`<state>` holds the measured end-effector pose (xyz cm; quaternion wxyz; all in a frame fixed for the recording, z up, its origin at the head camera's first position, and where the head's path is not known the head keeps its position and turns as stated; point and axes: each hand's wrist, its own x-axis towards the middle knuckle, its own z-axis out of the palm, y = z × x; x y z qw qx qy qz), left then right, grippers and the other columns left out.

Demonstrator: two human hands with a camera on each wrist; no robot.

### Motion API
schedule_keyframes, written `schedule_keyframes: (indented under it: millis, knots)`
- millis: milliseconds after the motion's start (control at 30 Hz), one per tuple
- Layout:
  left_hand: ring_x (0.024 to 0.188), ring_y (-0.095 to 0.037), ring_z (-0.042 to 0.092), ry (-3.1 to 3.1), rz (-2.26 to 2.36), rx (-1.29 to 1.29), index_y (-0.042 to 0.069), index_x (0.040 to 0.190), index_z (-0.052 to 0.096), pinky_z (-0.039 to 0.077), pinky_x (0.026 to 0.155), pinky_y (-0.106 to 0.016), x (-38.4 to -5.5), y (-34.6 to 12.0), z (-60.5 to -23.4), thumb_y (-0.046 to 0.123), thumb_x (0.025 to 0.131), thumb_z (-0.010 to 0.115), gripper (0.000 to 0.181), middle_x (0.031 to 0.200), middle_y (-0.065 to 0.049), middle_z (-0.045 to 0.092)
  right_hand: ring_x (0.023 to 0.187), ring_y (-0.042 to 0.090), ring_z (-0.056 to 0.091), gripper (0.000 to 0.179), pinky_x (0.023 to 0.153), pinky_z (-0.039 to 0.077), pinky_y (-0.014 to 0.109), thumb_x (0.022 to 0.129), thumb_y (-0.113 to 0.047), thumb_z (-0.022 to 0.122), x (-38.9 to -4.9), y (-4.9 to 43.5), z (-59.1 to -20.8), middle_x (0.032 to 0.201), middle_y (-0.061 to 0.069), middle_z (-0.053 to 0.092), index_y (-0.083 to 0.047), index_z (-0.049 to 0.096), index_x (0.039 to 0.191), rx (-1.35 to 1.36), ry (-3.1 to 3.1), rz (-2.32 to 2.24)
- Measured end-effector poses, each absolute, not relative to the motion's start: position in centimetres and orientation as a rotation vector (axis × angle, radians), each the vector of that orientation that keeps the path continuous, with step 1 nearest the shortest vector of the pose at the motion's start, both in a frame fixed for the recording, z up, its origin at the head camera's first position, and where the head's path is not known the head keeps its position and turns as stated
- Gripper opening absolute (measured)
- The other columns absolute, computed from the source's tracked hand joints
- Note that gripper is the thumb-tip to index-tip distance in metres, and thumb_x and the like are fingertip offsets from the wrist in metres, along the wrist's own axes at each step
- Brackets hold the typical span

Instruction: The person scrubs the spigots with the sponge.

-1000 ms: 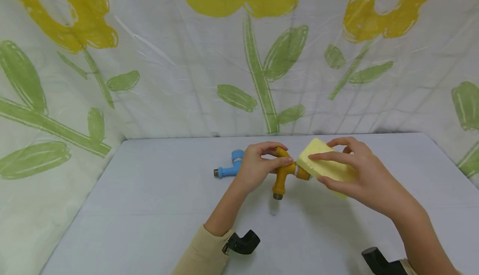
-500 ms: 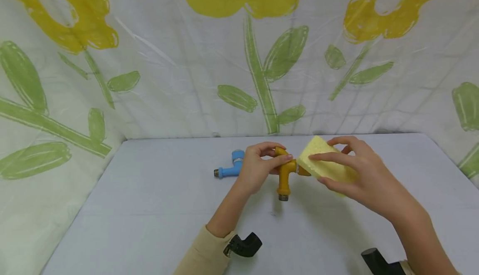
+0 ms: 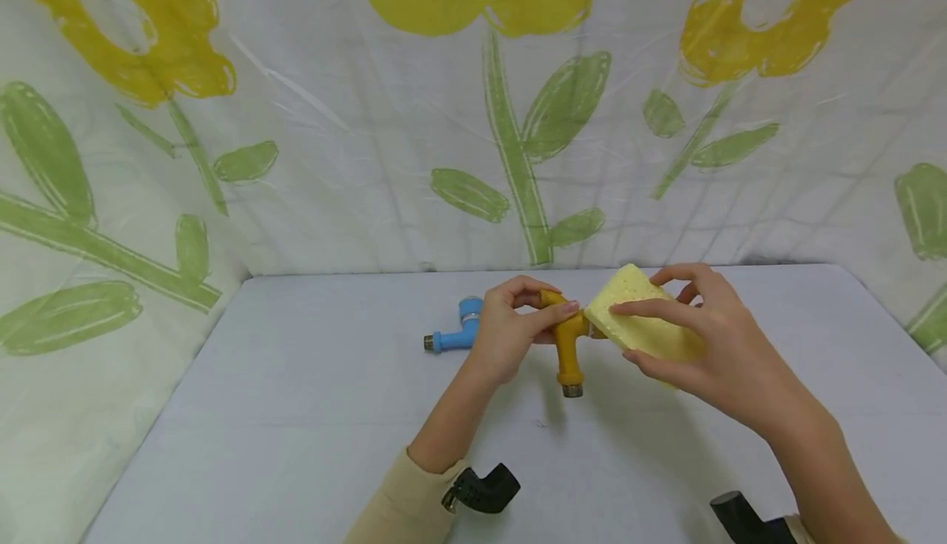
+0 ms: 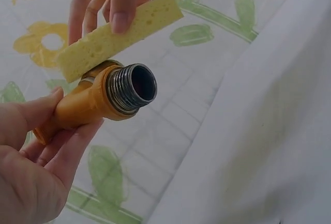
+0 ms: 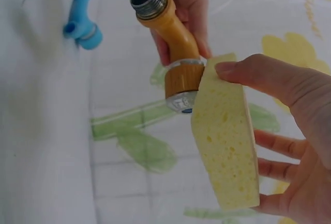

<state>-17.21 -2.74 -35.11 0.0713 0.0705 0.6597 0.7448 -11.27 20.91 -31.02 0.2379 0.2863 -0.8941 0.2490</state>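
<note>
My left hand (image 3: pixel 505 334) pinches an orange-yellow faucet (image 3: pixel 568 351) between thumb and fingers, above the white table. The faucet's threaded metal end (image 4: pixel 138 87) points toward the left wrist camera, and its ribbed knob (image 5: pixel 182 79) faces my right hand. In my right hand (image 3: pixel 728 338) is a yellow porous sponge (image 3: pixel 639 318), gripped with the thumb on one face and the fingers on the other. In the right wrist view one side of the sponge lies against the knob. From the head, the sponge hides most of that knob.
On the white table (image 3: pixel 296 396) a blue faucet (image 3: pixel 455 338) lies just behind and left of my left hand, partly covered by it. A white curtain (image 3: pixel 333 158) with painted flowers hangs behind the table. Black wrist cameras (image 3: pixel 484 488) sit at both sleeves.
The orange-yellow faucet has turned in my left hand, its threaded end swinging to the right. The sponge has risen slightly and shifted left, covering more of the knob. The blue faucet stays put.
</note>
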Motion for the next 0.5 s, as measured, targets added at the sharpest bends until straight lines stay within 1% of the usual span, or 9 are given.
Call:
schedule_keyframes:
  millis: [167, 267, 300, 367, 400, 433, 467, 500]
  knots:
    - [0.067, -0.013, 0.07, 1.837, 2.339, 0.119, -0.005, 0.104, 0.068, 0.064, 0.061, -0.026, -17.29, -2.75, -35.05, 0.002, 0.094, 0.078, 0.016, 0.087, -0.004, 0.065, 0.101, 0.013, 0.045, 0.061, 0.072, 0.045, 0.025, 0.061, -0.007, 0.1, -11.24, 21.14, -30.89, 0.127, 0.004, 0.057, -0.034, 0.082, 0.111, 0.829, -2.455, 0.666]
    - [0.065, -0.013, 0.071, 1.726, 2.384, 0.07, -0.004, 0.102, 0.066, 0.062, 0.059, -0.023, -17.32, -2.82, -35.03, 0.0, 0.096, 0.075, 0.012, 0.086, -0.004, 0.068, 0.102, 0.015, 0.047, 0.063, 0.077, 0.043, 0.023, 0.059, -0.003, 0.1, -11.31, 21.3, -30.94, 0.128, 0.006, 0.059, -0.034, 0.083, 0.11, 0.863, -2.424, 0.663]
    - [0.065, -0.013, 0.071, 1.705, 2.389, 0.067, -0.004, 0.102, 0.066, 0.062, 0.059, -0.022, -17.32, -2.85, -35.03, 0.0, 0.096, 0.074, 0.011, 0.086, -0.004, 0.069, 0.102, 0.017, 0.048, 0.061, 0.078, 0.042, 0.023, 0.06, -0.002, 0.099, -11.36, 21.3, -30.95, 0.128, 0.008, 0.059, -0.033, 0.083, 0.11, 0.87, -2.408, 0.668]
    - [0.065, -0.013, 0.072, 1.675, 2.392, 0.071, -0.003, 0.102, 0.065, 0.062, 0.06, -0.022, -17.29, -2.9, -35.02, 0.0, 0.097, 0.073, 0.01, 0.088, -0.004, 0.071, 0.103, 0.019, 0.048, 0.039, 0.08, 0.041, 0.023, 0.074, -0.023, 0.098, -11.48, 21.22, -31.03, 0.129, 0.01, 0.059, -0.032, 0.084, 0.109, 0.874, -2.379, 0.689]
    - [0.066, -0.013, 0.072, 1.666, 2.392, 0.073, -0.003, 0.102, 0.065, 0.062, 0.06, -0.022, -17.27, -2.91, -35.02, 0.0, 0.098, 0.073, 0.009, 0.089, -0.004, 0.071, 0.103, 0.02, 0.048, 0.029, 0.08, 0.04, 0.023, 0.082, -0.035, 0.093, -11.55, 21.14, -31.07, 0.129, 0.011, 0.059, -0.031, 0.084, 0.109, 0.873, -2.365, 0.696]
    - [0.067, -0.013, 0.072, 1.661, 2.392, 0.074, -0.002, 0.102, 0.065, 0.062, 0.061, -0.022, -17.26, -2.92, -35.02, 0.001, 0.098, 0.073, 0.009, 0.089, -0.005, 0.072, 0.103, 0.021, 0.048, 0.025, 0.08, 0.04, 0.023, 0.089, -0.046, 0.085, -11.59, 21.05, -31.07, 0.129, 0.012, 0.059, -0.031, 0.084, 0.108, 0.868, -2.353, 0.703]
    - [0.067, -0.013, 0.073, 1.657, 2.392, 0.072, -0.002, 0.102, 0.065, 0.062, 0.061, -0.022, -17.26, -2.92, -35.0, 0.002, 0.098, 0.073, 0.009, 0.089, -0.005, 0.072, 0.103, 0.021, 0.048, 0.031, 0.08, 0.039, 0.024, 0.095, -0.056, 0.074, -11.63, 20.98, -31.07, 0.129, 0.013, 0.059, -0.03, 0.084, 0.108, 0.865, -2.342, 0.707]
    - [0.068, -0.013, 0.073, 1.654, 2.393, 0.067, -0.002, 0.102, 0.065, 0.063, 0.062, -0.022, -17.27, -2.92, -35.01, 0.002, 0.099, 0.073, 0.009, 0.089, -0.005, 0.072, 0.103, 0.022, 0.048, 0.041, 0.079, 0.039, 0.024, 0.098, -0.063, 0.062, -11.65, 20.92, -31.07, 0.128, 0.014, 0.059, -0.03, 0.084, 0.107, 0.863, -2.331, 0.709]
